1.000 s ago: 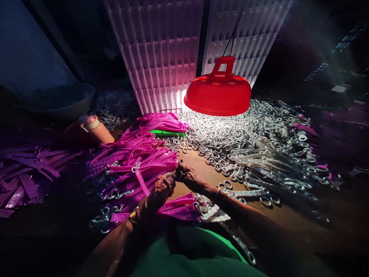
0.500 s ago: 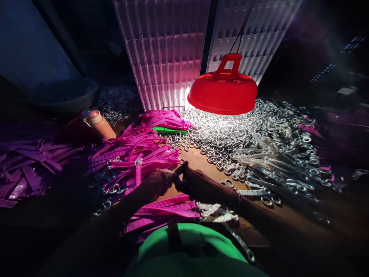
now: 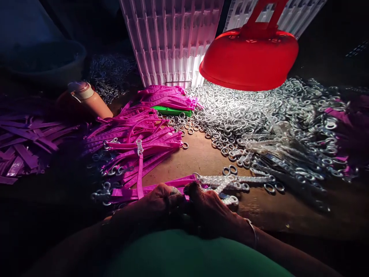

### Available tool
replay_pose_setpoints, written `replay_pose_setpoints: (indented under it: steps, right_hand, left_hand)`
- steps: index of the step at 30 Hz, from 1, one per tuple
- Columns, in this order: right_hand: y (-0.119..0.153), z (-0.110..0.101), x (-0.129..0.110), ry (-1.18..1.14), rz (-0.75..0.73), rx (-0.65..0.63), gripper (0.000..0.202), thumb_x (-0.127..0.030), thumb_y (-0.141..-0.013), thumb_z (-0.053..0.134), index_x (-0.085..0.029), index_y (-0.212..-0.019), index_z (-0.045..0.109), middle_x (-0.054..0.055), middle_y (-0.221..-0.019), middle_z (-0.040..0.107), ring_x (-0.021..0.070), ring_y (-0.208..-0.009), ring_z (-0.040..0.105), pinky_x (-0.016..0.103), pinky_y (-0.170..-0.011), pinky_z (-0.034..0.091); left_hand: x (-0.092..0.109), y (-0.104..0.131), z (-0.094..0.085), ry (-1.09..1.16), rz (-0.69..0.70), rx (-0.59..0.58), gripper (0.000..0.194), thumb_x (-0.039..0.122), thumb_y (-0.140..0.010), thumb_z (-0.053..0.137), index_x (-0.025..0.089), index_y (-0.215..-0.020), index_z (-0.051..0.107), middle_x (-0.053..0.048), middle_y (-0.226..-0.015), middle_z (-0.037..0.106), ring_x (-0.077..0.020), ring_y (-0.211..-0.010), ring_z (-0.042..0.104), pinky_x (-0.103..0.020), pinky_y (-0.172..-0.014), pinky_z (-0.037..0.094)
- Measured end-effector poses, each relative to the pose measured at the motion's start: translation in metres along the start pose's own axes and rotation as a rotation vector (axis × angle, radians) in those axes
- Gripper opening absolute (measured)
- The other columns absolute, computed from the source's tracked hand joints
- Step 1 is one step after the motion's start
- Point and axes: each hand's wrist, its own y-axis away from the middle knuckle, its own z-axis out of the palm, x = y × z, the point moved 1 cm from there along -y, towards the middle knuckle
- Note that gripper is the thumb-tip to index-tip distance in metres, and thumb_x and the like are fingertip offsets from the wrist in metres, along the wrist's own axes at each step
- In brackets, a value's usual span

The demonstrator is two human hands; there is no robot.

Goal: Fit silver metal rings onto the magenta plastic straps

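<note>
My left hand [image 3: 161, 200] and my right hand [image 3: 209, 207] meet low in front of my body, both closed with fingers bent inward. A small piece of pink strap [image 3: 187, 197] shows between their fingertips; the rest of it is hidden in shadow. Just beyond the hands lie several pink straps [image 3: 127, 192], their right ends beside white braided pieces [image 3: 223, 180] with metal rings. Farther back sits a heap of pink straps [image 3: 152, 134], one hanging from a ring clasp [image 3: 139, 147]. A single metal ring [image 3: 185, 145] rests at the heap's right edge.
A large pile of metal rings [image 3: 239, 111] spreads under a red hanging lamp [image 3: 250, 57]. A green object [image 3: 173, 111] lies under pink straps. At left are an orange bottle [image 3: 96, 104], more straps [image 3: 29, 142] and a dim basin [image 3: 49, 63]. A ribbed translucent panel [image 3: 175, 38] stands behind.
Both hands have come down and closer to my body, from above the front straps to nearer my lap. The view has tilted down, so the lamp looks larger and higher.
</note>
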Motion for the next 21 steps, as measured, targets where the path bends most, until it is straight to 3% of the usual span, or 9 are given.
replay_pose_setpoints:
  steps: [5,9,13,16,21]
  right_hand:
    - [0.005,0.015,0.013,-0.117,0.054,0.027,0.018,-0.029,-0.087,0.045,-0.019,-0.097,0.035,-0.005,-0.062,0.046,0.0080,-0.048,0.027,0.024,-0.045,0.017]
    - [0.004,0.018,0.016,-0.195,0.102,-0.024,0.010,-0.025,-0.086,0.042,-0.019,-0.085,0.034,-0.002,-0.066,0.046,0.0092,-0.054,0.032,0.023,-0.048,0.025]
    - [0.003,0.012,0.008,-0.190,0.157,-0.148,0.010,-0.019,-0.082,0.044,-0.019,-0.084,0.035,0.000,-0.069,0.048,0.0099,-0.057,0.036,0.023,-0.050,0.030]
    - [0.002,0.011,0.008,-0.125,0.124,-0.224,0.008,-0.017,-0.082,0.044,-0.016,-0.087,0.039,0.002,-0.074,0.050,0.0100,-0.058,0.039,0.025,-0.054,0.032]
    - [-0.005,0.010,0.017,-0.100,0.110,-0.237,0.008,-0.012,-0.086,0.037,-0.017,-0.083,0.041,-0.002,-0.066,0.046,0.0087,-0.054,0.033,0.024,-0.049,0.024]
  left_hand:
    - [-0.008,0.005,0.010,0.199,0.019,0.063,0.034,0.044,-0.085,0.059,0.011,-0.080,0.060,-0.003,-0.069,0.053,-0.0096,-0.060,0.048,-0.022,-0.055,0.034]
    - [-0.015,0.000,0.014,0.350,0.042,0.093,0.030,0.039,-0.082,0.065,0.009,-0.080,0.064,-0.006,-0.072,0.060,-0.0109,-0.062,0.055,-0.022,-0.059,0.040]
    - [-0.017,-0.002,0.012,0.348,0.040,0.010,0.025,0.029,-0.081,0.067,0.007,-0.070,0.062,-0.003,-0.063,0.055,-0.0083,-0.055,0.052,-0.019,-0.052,0.036]
    - [-0.019,-0.003,0.009,0.333,0.020,0.012,0.019,0.022,-0.080,0.066,0.007,-0.070,0.060,-0.001,-0.062,0.050,-0.0072,-0.054,0.047,-0.019,-0.051,0.036]
    - [-0.020,-0.004,0.014,0.500,0.074,0.000,0.015,0.021,-0.080,0.063,0.008,-0.076,0.059,-0.003,-0.071,0.049,-0.0089,-0.063,0.048,-0.022,-0.059,0.039]
